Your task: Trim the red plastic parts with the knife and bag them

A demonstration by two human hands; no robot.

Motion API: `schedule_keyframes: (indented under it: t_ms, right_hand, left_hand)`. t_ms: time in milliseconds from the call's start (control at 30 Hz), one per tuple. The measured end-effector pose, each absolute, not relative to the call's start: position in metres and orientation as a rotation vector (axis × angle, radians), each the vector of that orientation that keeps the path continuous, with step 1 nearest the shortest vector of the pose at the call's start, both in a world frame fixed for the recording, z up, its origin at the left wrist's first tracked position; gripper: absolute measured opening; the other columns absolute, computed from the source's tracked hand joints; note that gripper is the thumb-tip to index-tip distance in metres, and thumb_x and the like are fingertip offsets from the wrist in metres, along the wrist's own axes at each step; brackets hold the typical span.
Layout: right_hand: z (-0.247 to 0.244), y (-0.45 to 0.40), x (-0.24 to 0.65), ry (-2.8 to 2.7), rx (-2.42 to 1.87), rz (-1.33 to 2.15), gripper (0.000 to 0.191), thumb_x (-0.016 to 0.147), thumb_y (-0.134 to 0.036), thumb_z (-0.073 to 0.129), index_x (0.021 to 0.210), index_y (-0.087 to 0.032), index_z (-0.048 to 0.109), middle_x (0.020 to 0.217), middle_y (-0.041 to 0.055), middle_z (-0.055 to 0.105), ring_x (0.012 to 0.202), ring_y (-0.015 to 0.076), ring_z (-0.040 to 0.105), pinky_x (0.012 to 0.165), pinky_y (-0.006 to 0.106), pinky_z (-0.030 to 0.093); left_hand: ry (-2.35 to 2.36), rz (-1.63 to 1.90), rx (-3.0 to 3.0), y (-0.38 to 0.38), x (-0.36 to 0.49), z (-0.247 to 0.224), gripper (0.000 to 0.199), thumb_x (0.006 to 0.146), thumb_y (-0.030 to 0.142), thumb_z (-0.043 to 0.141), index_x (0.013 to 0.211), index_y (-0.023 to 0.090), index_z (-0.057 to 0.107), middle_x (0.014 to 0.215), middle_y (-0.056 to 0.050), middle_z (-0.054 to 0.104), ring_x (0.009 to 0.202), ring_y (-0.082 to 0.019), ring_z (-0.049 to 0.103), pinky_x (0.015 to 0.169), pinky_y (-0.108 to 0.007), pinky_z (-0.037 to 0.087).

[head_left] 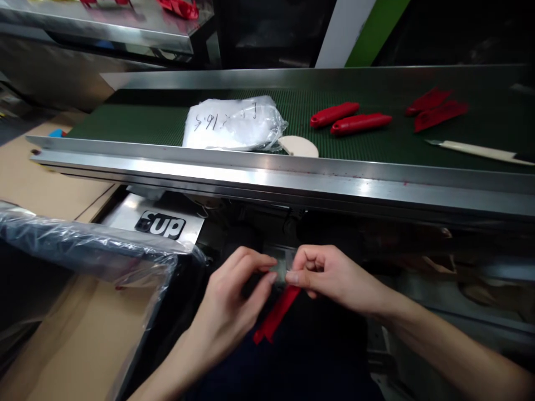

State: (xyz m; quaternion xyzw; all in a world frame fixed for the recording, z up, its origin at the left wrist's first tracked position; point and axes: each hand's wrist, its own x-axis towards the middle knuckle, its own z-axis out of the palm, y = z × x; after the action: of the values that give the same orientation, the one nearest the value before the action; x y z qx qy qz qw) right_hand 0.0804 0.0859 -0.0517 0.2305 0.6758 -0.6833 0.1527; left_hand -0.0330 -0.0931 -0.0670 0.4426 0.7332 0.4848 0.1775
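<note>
In front of my lap, a small clear plastic bag (pixel 282 266) is stretched between my two hands. My left hand (pixel 238 287) pinches its left side between thumb and fingertips. With thumb and curled fingers, my right hand (pixel 326 274) grips the upper end of a narrow red plastic part (pixel 278 314) together with the bag's right edge. The part slants down to the left, its forked lower end hanging free. Whether its upper end sits inside the bag or only against it, I cannot tell.
Ahead runs a green conveyor belt (pixel 146 114) with a metal rail (pixel 259 172). On it lie a bundle of clear bags (pixel 229 123), a beige disc piece (pixel 301 146), several red parts (pixel 361 123) and a knife (pixel 476 149). A plastic-lined box (pixel 96 323) stands at left.
</note>
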Motion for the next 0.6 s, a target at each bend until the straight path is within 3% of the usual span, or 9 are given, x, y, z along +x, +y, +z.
schedule_keyframes:
  t_ms: [200, 300, 400, 500, 600]
  right_hand:
    - [-0.041, 0.084, 0.087, 2.089, 0.58, -1.795, 0.029, 0.083, -0.044, 0.069, 0.075, -0.018, 0.059, 0.062, -0.0055, 0.055, 0.056, 0.0069, 0.045, 0.051, 0.02, 0.032]
    - [-0.032, 0.081, 0.099, 2.32, 0.411, -1.601, 0.024, 0.091, -0.042, 0.059, 0.081, -0.02, 0.061, 0.072, -0.0037, 0.06, 0.065, 0.0087, 0.051, 0.061, 0.022, 0.038]
    - [-0.034, 0.069, 0.111, 2.611, 0.076, -1.246, 0.02, 0.099, -0.029, 0.044, 0.091, -0.02, 0.059, 0.085, 0.0004, 0.063, 0.076, 0.0122, 0.055, 0.072, 0.026, 0.041]
    - [-0.042, 0.056, 0.119, 2.738, -0.166, -0.838, 0.014, 0.092, -0.011, 0.044, 0.09, -0.018, 0.056, 0.085, 0.0024, 0.062, 0.077, 0.0158, 0.054, 0.072, 0.03, 0.042]
    - [-0.046, 0.047, 0.122, 2.761, -0.269, -0.583, 0.022, 0.075, -0.001, 0.05, 0.089, -0.017, 0.056, 0.084, 0.0031, 0.063, 0.074, 0.0188, 0.056, 0.067, 0.032, 0.044]
  left_hand:
    - [1.728, 1.525, 0.674, -0.078, -0.029, -0.088, 0.036, 0.088, 0.016, 0.058, 0.121, 0.028, 0.056, 0.124, -0.001, 0.054, 0.108, -0.013, 0.053, 0.086, -0.023, 0.045]
    - [1.5, 1.478, 0.251, -0.07, -0.031, -0.102, 0.033, 0.09, 0.037, 0.059, 0.116, 0.017, 0.057, 0.116, -0.01, 0.059, 0.098, -0.018, 0.058, 0.076, -0.027, 0.047]
    - [1.269, 1.367, 0.186, -0.062, -0.028, -0.106, 0.053, 0.093, 0.056, 0.044, 0.115, 0.01, 0.06, 0.111, -0.017, 0.063, 0.093, -0.02, 0.062, 0.075, -0.032, 0.05]
    - [1.154, 1.346, 0.196, -0.056, -0.023, -0.102, 0.051, 0.083, 0.047, 0.066, 0.122, 0.014, 0.058, 0.114, -0.014, 0.064, 0.094, -0.019, 0.063, 0.08, -0.031, 0.049]
    - [1.17, 1.347, 0.175, -0.05, -0.019, -0.101, 0.049, 0.075, 0.033, 0.078, 0.117, 0.015, 0.059, 0.103, -0.01, 0.066, 0.084, -0.015, 0.063, 0.072, -0.026, 0.047]
